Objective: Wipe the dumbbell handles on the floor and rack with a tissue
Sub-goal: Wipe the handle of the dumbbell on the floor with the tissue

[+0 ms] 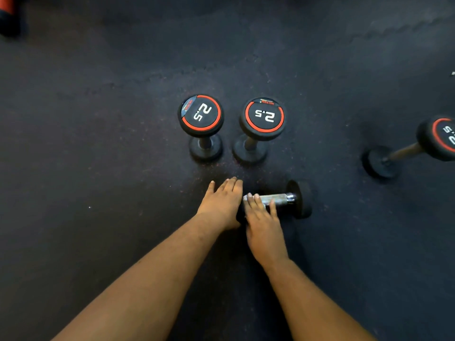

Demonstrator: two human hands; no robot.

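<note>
Head view: dumbbell [283,200] lying on floor [98,193], left hand [222,203] flat on its hidden end, right hand [262,217] with straight fingers on knurled steel handle [278,200] — small, rigid, prone to rolling — no tissue visible.

Dark rubber floor [98,168], faint red speckling at frame centre. Two 2.5 dumbbells stand on end side by side at centre: left one [200,116], right one [262,118]. Lying dumbbell [283,199] just below them. Tilted dumbbell [413,146] at right edge. Red-black object [7,13] upper left, unidentifiable.
</note>
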